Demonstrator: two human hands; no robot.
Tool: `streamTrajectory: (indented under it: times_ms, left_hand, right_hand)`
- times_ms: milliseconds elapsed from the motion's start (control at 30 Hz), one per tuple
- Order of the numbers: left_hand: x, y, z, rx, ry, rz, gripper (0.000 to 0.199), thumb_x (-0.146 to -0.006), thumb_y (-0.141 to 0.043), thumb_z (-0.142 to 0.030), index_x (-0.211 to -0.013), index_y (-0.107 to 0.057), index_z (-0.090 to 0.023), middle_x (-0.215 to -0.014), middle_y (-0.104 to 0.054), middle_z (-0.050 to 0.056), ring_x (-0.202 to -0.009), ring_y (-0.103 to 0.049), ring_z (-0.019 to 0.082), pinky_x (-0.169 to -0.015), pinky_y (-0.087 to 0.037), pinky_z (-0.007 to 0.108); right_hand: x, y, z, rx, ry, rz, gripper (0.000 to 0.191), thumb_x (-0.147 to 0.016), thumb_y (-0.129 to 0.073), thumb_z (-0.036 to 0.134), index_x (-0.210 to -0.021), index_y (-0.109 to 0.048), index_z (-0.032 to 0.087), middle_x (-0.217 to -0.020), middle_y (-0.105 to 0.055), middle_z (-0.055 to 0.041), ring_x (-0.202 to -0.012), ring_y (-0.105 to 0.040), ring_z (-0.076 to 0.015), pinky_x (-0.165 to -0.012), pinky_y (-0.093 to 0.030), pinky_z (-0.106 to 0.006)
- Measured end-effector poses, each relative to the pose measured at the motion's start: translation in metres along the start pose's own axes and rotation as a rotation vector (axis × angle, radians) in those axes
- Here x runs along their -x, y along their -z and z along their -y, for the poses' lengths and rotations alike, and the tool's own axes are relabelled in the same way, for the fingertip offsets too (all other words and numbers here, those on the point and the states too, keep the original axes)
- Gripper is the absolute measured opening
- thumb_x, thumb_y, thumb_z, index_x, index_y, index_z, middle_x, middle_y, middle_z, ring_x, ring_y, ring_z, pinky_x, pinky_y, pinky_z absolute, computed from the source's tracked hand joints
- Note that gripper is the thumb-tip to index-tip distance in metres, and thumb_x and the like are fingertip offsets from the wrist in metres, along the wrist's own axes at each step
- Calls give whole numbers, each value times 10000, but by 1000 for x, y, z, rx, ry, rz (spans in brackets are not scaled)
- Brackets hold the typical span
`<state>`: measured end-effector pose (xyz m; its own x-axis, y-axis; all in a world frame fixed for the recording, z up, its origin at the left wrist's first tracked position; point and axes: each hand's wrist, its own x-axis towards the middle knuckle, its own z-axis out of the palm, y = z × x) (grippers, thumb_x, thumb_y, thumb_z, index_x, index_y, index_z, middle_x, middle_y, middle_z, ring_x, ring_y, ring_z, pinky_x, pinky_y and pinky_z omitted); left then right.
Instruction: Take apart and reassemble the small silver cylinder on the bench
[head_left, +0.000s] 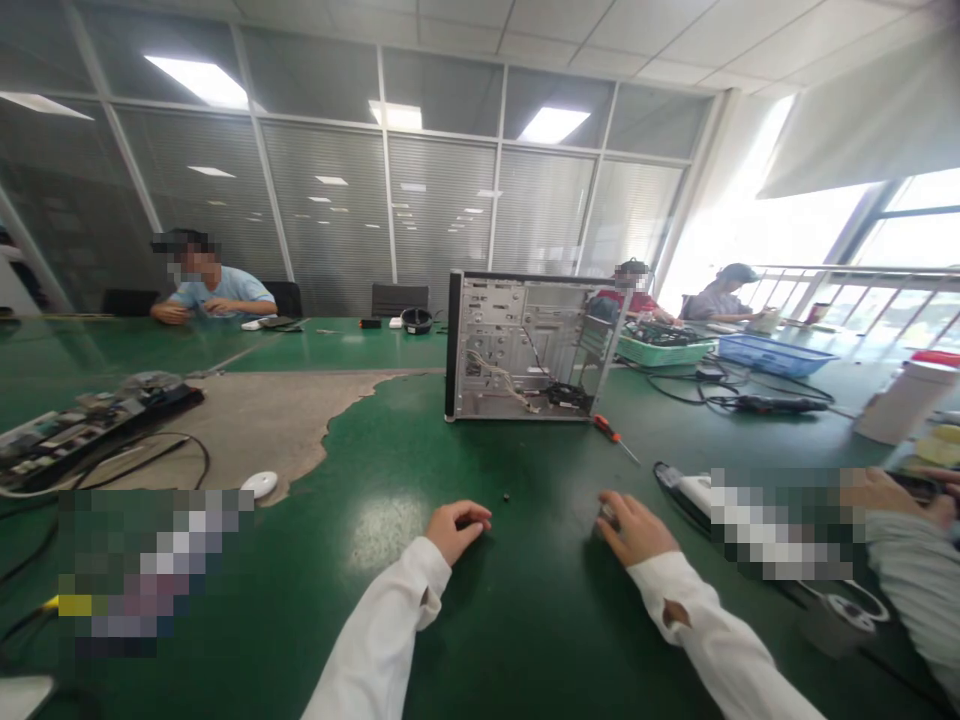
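Observation:
My left hand (454, 531) rests on the green tabletop (525, 620), loosely curled, with a gap between thumb and fingers and nothing seen in it. Just past its fingertips lies a tiny dark piece (506, 497), too small to name. To the right, my right hand (641, 527) has its fingers bent toward the thumb around something small and greyish that I cannot make out. Beyond both hands stands an upright computer case (529, 345), its side open to bare metal, with cables and a black part at its bottom. An orange-handled screwdriver (611, 432) lies by its lower right corner.
Power strips (720, 500) and cords lie to the right, near another person's hands (892, 497). Green (664, 350) and blue baskets (780, 355) stand at the back right. A long circuit assembly (90, 425) and a white round object (259, 484) are on the left. Several people sit around the table.

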<state>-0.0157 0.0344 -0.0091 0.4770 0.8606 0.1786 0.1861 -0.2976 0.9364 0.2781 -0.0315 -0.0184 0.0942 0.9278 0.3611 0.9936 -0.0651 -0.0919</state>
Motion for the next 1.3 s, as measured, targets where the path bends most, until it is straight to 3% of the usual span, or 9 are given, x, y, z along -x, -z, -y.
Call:
streamTrajectory:
  times_ms: [167,267,367,500,567,667,800,1133,1300]
  left_hand:
    - [1,0,2,2,-7,1,187,-626,-520,-116,-788,-611,-132,-709,-666,34,-700,-600,142,-725,-444,268]
    - [2,-1,3,3,-8,-5,190,-624,-520,-114,-790,-610,-128,-710,-666,35,-701,-601,142,-727,-445,268]
    - [3,-1,3,6,-3,-5,193,-629,-519,-118,-799,-609,-129,-710,-666,32,-701,-602,141,-724,-448,264]
    - [4,-1,3,3,-3,-6,193,-634,-516,-118,-801,-609,-142,-712,-664,19,-709,-601,133,-725,-449,254]
    - [4,-2,4,-1,-5,-9,194,-636,-514,-121,-804,-609,-140,-710,-663,21,-701,-602,134,-716,-453,253]
    - [4,-2,4,6,-10,-19,196,-634,-513,-114,-803,-609,-139,-704,-663,20,-693,-603,134,-713,-455,252]
    - [5,-2,4,18,13,-26,195,-627,-515,-106,-795,-610,-139,-700,-664,13,-696,-601,131,-715,-455,248]
    - [2,-2,5,16,15,-4,188,-630,-519,-122,-790,-613,-154,-702,-667,9,-695,-601,129,-717,-449,244]
    - [0,-1,4,12,25,4,179,-630,-522,-123,-781,-614,-152,-695,-665,10,-689,-601,131,-714,-448,251]
  right_hand:
    - [3,8,-65,212,-379,45,319,-732,-390,294,-1005,-488,161,-900,-544,-150,-785,-546,-274,-594,-402,-367]
    - [5,13,-72,308,-474,-122,383,-699,-418,289,-1056,-463,160,-1079,-466,-197,-888,-494,-344,-641,-374,-468]
    - [5,9,-44,314,-299,-282,441,-677,-442,257,-1110,-431,172,-1247,-323,-167,-1037,-387,-352,-773,-325,-507]
    - [3,-7,31,8,257,-115,504,-729,-404,296,-1214,-331,184,-1278,-294,-116,-1116,-343,-254,-864,-349,-384]
    - [-1,-15,67,-105,414,-25,519,-750,-381,278,-1254,-269,231,-1298,-272,-85,-1125,-338,-223,-871,-353,-359]
    - [-13,-24,103,-144,434,21,502,-758,-375,240,-1249,-278,289,-1300,-284,-68,-1104,-358,-230,-837,-367,-386]
    - [-33,-35,116,-148,451,48,382,-764,-367,188,-1117,-480,277,-1143,-477,-72,-1027,-414,-232,-798,-387,-390]
    - [-21,-34,83,-164,560,7,370,-800,-252,105,-899,-594,206,-896,-580,-63,-815,-503,-156,-729,-413,-277]
    - [-16,-1,17,56,184,-82,247,-778,-349,185,-878,-572,214,-835,-601,-43,-796,-533,-170,-695,-380,-281]
